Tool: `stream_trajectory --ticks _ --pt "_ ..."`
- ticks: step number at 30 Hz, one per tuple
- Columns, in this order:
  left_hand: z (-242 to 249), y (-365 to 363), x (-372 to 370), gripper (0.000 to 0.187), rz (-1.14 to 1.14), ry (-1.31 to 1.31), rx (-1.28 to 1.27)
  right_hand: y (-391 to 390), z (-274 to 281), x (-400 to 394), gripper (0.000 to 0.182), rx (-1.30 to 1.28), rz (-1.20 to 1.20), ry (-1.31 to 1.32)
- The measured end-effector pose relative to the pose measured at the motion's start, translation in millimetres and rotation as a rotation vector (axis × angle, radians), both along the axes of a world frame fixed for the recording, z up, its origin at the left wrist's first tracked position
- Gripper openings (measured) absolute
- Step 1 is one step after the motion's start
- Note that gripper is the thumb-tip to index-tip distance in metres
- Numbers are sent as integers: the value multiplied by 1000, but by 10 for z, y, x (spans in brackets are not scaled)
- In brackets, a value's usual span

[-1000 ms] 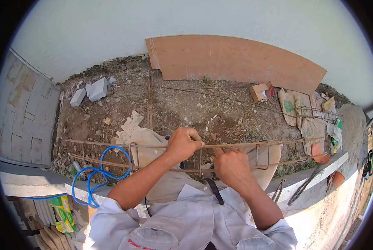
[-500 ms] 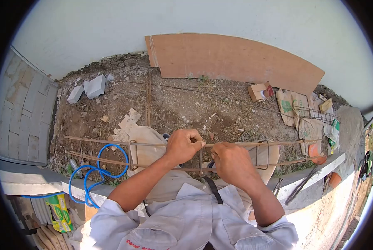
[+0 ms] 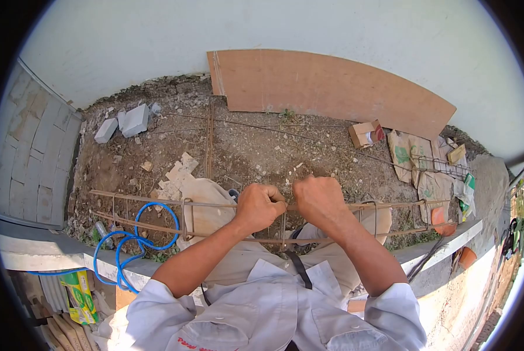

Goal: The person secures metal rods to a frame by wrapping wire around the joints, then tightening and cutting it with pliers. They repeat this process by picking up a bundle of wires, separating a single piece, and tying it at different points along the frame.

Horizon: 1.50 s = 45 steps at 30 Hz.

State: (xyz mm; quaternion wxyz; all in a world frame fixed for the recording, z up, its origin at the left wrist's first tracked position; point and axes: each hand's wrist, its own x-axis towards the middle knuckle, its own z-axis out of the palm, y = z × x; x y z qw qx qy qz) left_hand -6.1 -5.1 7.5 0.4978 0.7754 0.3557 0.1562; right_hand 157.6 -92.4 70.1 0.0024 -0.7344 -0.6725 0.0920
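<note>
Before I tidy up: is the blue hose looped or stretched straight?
Looped: the blue hose curls into a round ring and crosses over itself.

Two hands (image 3: 260,207) (image 3: 319,200), one metal frame (image 3: 215,204).
One blue hose (image 3: 118,262), one wooden board (image 3: 326,85), one cardboard box (image 3: 358,136), two gray blocks (image 3: 135,120) (image 3: 106,131).

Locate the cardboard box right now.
Head view, right of centre in the upper half: the cardboard box sits just below the plywood board, left of the paper sacks.

R hand (image 3: 319,200) moved fwd, now reaching past upper bar (image 3: 215,204) (lower b4).
</note>
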Motion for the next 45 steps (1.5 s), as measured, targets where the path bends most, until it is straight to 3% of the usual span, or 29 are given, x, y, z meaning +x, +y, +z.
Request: stream_trajectory --ticks 5,11,14,20,22,23,26,30,32,34,37,39,40,43,45 --pt "6 10 24 15 5 21 -11 -395 171 -60 15 -143 -31 87" --pt "56 55 33 17 -17 89 -56 -1126 52 -280 18 192 -207 208" --pt "8 27 45 15 -40 -10 -46 -1219 224 -632 12 -104 -153 441" --pt "-5 -37 59 14 -48 -76 -4 -857 717 -575 17 223 185 229" --pt "-85 -17 32 11 -64 -95 62 -673 787 -559 22 357 199 -40" --pt "-62 -45 14 12 -184 -168 461 -552 820 -540 24 415 217 -17" --pt "193 -185 109 16 -163 -26 258 -320 965 -566 32 376 295 -110" --pt "374 -191 96 21 -46 223 22 -760 863 -682 26 871 231 91" --pt "16 56 -20 25 -100 29 -69 -990 782 -733 24 1115 217 200" --pt "-13 93 -19 26 -114 -74 -125 -1507 557 -460 18 1046 -29 224" --pt "40 130 8 24 -97 -75 -219 -2431 10 275 25 903 -712 1" --pt "10 125 35 23 -89 -94 -311 -3277 -623 641 29 597 -1219 -16" --pt "25 144 38 23 -106 -86 -311 -3704 -947 742 41 331 -1428 28" --pt "-15 221 29 22 -134 -66 -385 -4520 -1827 653 85 -191 -1612 92" --pt "-5 242 4 23 -116 -59 -418 -4740 -2274 492 102 -263 -1597 201"
